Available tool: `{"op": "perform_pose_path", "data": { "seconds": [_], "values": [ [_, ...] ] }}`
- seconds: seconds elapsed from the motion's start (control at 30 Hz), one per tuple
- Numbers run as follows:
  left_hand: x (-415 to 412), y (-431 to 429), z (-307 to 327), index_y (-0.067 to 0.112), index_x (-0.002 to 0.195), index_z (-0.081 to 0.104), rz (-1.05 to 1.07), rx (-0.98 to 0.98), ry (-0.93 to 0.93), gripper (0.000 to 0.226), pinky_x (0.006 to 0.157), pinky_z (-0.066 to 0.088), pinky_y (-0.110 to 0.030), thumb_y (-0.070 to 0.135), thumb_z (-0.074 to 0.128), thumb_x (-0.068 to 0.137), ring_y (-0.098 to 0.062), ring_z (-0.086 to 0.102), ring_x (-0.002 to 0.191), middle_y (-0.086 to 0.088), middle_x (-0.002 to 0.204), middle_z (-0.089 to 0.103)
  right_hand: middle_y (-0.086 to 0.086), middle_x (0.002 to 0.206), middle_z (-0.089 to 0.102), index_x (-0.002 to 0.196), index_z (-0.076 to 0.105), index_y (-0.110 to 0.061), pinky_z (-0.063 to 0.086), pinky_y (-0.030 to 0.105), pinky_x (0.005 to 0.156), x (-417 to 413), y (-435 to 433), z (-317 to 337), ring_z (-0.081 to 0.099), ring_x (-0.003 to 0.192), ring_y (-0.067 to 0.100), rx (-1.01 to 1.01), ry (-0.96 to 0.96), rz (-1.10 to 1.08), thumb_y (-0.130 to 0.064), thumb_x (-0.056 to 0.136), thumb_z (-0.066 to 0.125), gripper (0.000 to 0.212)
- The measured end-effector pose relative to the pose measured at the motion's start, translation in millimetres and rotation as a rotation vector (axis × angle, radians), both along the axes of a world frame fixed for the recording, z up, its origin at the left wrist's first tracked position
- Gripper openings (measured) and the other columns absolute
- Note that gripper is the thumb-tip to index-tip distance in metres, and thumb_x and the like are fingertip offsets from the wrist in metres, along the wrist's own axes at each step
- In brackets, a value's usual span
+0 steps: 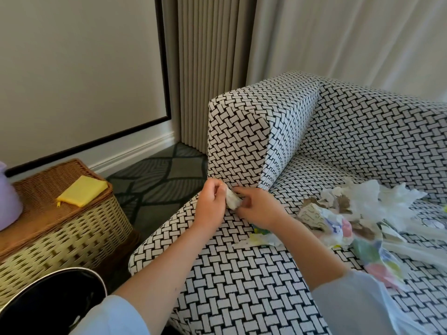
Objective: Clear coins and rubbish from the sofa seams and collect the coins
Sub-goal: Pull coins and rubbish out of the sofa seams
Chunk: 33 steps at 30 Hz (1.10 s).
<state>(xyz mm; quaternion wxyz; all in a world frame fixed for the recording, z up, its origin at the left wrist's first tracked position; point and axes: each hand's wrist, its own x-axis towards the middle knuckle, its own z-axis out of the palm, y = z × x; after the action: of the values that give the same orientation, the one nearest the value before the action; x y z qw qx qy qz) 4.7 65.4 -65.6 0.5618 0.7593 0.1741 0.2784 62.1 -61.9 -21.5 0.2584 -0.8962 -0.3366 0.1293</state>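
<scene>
A pale wall, a pleated beige curtain (208,56) and a dark patterned carpet (157,180) lie beyond the sofa I am bent over. Its cover is a black-and-white basket-weave, and my hands meet at the front corner of the seat (242,274), right where the armrest (237,141) comes down onto it. My left hand (212,204) has its fingers curled in and pinches one end of a crumpled paper scrap (232,201). My right hand (258,209) grips the other end between thumb and fingers. The scrap sits between the two hands, just at the foot of the armrest, against the seam. To my right, a pile of rubbish (350,213) is spread on the seat: white tissue, torn brown bits and coloured wrappers, one wrapper reaching under my right wrist. On my left stands a wicker basket (72,233) with a yellow zip pouch (82,191) on its lid.
</scene>
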Motion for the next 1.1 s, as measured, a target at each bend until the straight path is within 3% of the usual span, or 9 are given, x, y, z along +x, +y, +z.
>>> {"op": "perform_pose_path", "data": {
  "seconds": [0.03, 0.17, 0.27, 0.5, 0.63, 0.73, 0.83, 0.93, 1.1],
  "values": [
    [0.1, -1.6, 0.9, 0.018, 0.09, 0.055, -0.012, -0.051, -0.014, 0.013, 0.067, 0.04, -0.006, 0.016, 0.047, 0.1, 0.004, 0.053, 0.079, 0.008, 0.087, 0.056, -0.006, 0.073, 0.064, 0.089, 0.059, -0.035, 0.059, 0.041, 0.07, -2.2, 3.0, -3.1, 0.06, 0.065, 0.016, -0.043, -0.015, 0.017, -0.026, 0.089, 0.062, 0.009],
    [-2.7, 0.4, 2.5, 0.019, 0.094, 0.061, 0.034, -0.143, -0.068, 0.015, 0.077, 0.045, -0.016, 0.014, 0.047, 0.099, -0.003, 0.058, 0.092, 0.01, 0.096, 0.063, -0.001, 0.077, 0.062, 0.076, 0.061, -0.019, 0.057, 0.043, 0.065, -3.3, -2.6, -11.3, 0.054, 0.062, 0.015, -0.07, -0.113, -0.041, -0.031, 0.093, 0.055, 0.022],
    [-3.2, 0.5, -0.4, 0.023, 0.104, 0.064, 0.058, 0.023, -0.012, 0.021, 0.077, 0.045, -0.015, 0.017, 0.044, 0.1, 0.005, 0.057, 0.091, 0.016, 0.1, 0.064, -0.007, 0.092, 0.057, 0.081, 0.065, -0.015, 0.055, 0.036, 0.06, -5.2, -18.5, -10.2, 0.056, 0.072, 0.012, -0.074, -0.225, -0.005, -0.036, 0.089, 0.054, 0.025],
    [4.7, -7.7, -2.7, 0.026, 0.108, 0.066, -0.023, 0.449, 0.178, 0.028, 0.08, 0.046, -0.018, 0.009, 0.047, 0.093, -0.005, 0.059, 0.098, 0.013, 0.11, 0.065, -0.007, 0.058, 0.044, 0.064, 0.044, -0.02, 0.033, 0.023, 0.053, 6.1, -55.8, 19.0, 0.036, 0.048, 0.012, -0.048, 0.053, -0.212, -0.049, 0.094, 0.035, 0.042],
    [5.8, -5.7, -3.9, 0.023, 0.106, 0.069, 0.008, 0.722, 0.264, 0.028, 0.086, 0.05, -0.029, 0.013, 0.047, 0.092, -0.011, 0.06, 0.099, 0.008, 0.108, 0.068, 0.005, 0.092, 0.064, 0.094, 0.056, -0.012, 0.048, 0.036, 0.083, 15.1, -69.5, 41.7, 0.059, 0.082, 0.02, -0.672, -0.128, -0.277, -0.042, 0.099, 0.033, 0.038],
    [8.4, -4.4, -4.9, 0.024, 0.115, 0.067, -0.032, 0.902, 0.353, 0.034, 0.092, 0.046, -0.031, 0.021, 0.041, 0.094, -0.014, 0.059, 0.105, 0.006, 0.115, 0.066, -0.006, 0.08, 0.059, 0.098, 0.057, -0.017, 0.037, 0.027, 0.058, 13.4, -71.9, 56.2, 0.051, 0.066, 0.01, -0.984, -0.302, -0.277, -0.035, 0.089, 0.058, 0.02],
    [10.4, 1.7, -3.9, 0.027, 0.121, 0.063, -0.106, 1.01, 0.427, 0.038, 0.096, 0.037, -0.033, 0.027, 0.035, 0.096, -0.015, 0.055, 0.112, 0.006, 0.119, 0.064, -0.008, 0.081, 0.064, 0.096, 0.061, -0.021, 0.043, 0.026, 0.064, 9.6, -55.0, 55.4, 0.055, 0.065, 0.008, -0.777, -0.504, -0.219, -0.019, 0.088, 0.057, 0.009],
    [12.5, 6.1, -1.6, 0.028, 0.124, 0.061, -0.164, 1.064, 0.509, 0.04, 0.098, 0.031, -0.036, 0.032, 0.032, 0.096, -0.015, 0.05, 0.117, 0.006, 0.122, 0.062, -0.008, 0.105, 0.066, 0.111, 0.066, -0.031, 0.056, 0.032, 0.073, 2.2, -28.8, 45.2, 0.063, 0.085, 0.015, -0.404, -0.292, -0.143, -0.01, 0.091, 0.047, 0.034],
    [20.0, 10.5, -1.8, 0.028, 0.114, 0.066, -0.222, 1.065, 0.598, 0.042, 0.097, 0.031, -0.039, 0.035, 0.029, 0.095, -0.021, 0.046, 0.114, 0.001, 0.117, 0.06, -0.001, 0.12, 0.064, 0.131, 0.056, -0.035, 0.054, 0.039, 0.088, -4.8, -11.2, 15.7, 0.06, 0.102, 0.022, -0.354, -0.054, -0.035, -0.006, 0.092, 0.038, 0.052]
  ]
}}
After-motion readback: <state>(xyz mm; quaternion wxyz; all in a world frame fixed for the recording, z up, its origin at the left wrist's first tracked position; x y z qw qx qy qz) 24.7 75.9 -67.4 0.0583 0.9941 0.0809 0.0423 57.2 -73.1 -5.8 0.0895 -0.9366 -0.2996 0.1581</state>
